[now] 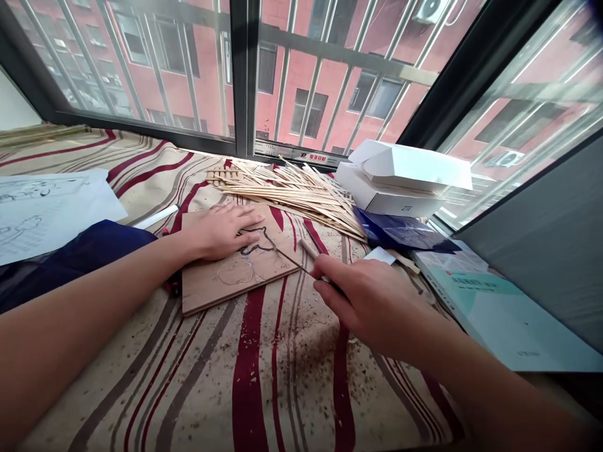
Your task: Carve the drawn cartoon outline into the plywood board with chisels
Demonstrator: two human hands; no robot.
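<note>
A flat wooden board [202,285] lies on the striped cloth, with a dark outlined shape [266,242] and fainter pencil-like lines on its face. My left hand [226,229] rests flat on the board's upper left part, fingers stretched out, holding nothing. The fingers of my right hand [360,289] are closed around a thin carving tool [293,260], its handle mostly hidden in my grip. From there its narrow dark shaft reaches over the board, and the tip meets the edge of the outlined shape. Just beyond my right fingers lies a pale stick-like piece [308,249].
Wood crumbs are scattered over the striped cloth [207,376]. Thin wooden sticks [292,191] are heaped by the window. A white box [400,182], dark blue plastic [405,231] and a pale green book [499,314] stand right. Drawn-on paper [51,204] and dark blue fabric [89,254] lie left.
</note>
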